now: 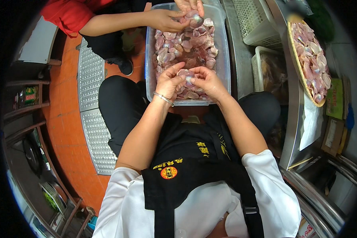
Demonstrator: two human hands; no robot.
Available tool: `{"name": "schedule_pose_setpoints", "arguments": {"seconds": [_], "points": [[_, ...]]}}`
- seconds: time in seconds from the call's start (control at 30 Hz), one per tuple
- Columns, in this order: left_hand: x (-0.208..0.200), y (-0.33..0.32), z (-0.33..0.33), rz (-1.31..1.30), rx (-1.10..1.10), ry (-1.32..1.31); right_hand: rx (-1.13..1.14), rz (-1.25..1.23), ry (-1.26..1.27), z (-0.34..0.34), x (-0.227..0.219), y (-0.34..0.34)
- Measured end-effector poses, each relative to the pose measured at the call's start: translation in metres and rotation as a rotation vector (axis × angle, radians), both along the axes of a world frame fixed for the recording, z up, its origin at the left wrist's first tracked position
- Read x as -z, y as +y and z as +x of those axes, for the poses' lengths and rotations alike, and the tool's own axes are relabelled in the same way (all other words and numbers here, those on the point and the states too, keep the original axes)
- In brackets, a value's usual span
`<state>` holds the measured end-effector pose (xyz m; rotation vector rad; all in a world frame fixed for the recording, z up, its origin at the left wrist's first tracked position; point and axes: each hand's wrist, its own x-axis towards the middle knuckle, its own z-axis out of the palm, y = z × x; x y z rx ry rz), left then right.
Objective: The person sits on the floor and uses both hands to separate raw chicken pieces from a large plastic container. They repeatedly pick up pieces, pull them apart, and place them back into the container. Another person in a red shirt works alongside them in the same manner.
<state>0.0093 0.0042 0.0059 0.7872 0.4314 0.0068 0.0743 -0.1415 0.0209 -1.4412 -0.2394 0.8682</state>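
We pinch one meat lump (185, 75) between left hand (170, 82) and right hand (208, 84), just inside the tub (150, 63)'s near edge; its slick surface (it glistens) could make it slip if our pinch loosens.

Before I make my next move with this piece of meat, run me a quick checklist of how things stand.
1. Left hand on the meat piece: ok, its fingers pinch one side.
2. Right hand on the same piece: ok, gripping the other side.
3. Piece above the clear plastic tub: ok, it shows within the rim, near your end.
4. Co-worker's hands away from yours: ok, they hold a separate piece at the far end.
5. Wrists free of jewellery: not ok, a bracelet circles your left wrist.
6. Woven tray steady on your right: cannot tell, its underside is hidden.
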Motion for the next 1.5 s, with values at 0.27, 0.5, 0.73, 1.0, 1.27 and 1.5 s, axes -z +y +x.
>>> {"name": "schedule_pose_setpoints", "arguments": {"seconds": [0.27, 0.5, 0.73, 1.0, 1.27, 1.5], "points": [[-0.011, 0.0, -0.002, -0.14, 0.021, -0.021, 0.034, 0.086, 0.025, 0.007, -0.018, -0.003], [-0.008, 0.003, -0.002, -0.12, 0.047, -0.052, 0.026, 0.071, -0.047, 0.007, -0.014, -0.001], [0.0, -0.005, 0.0, 0.057, -0.1, -0.117, 0.005, 0.076, -0.075, 0.007, -0.011, 0.0], [0.002, -0.008, 0.0, 0.359, -0.167, -0.109, 0.0, -0.03, -0.777, -0.001, -0.031, 0.008], [-0.013, -0.014, -0.003, 0.194, -0.018, -0.195, 0.223, -0.075, -0.751, -0.002, -0.019, 0.011], [-0.008, -0.01, -0.002, 0.153, 0.018, -0.083, 0.164, -0.234, -0.906, -0.001, -0.015, 0.014]]}}
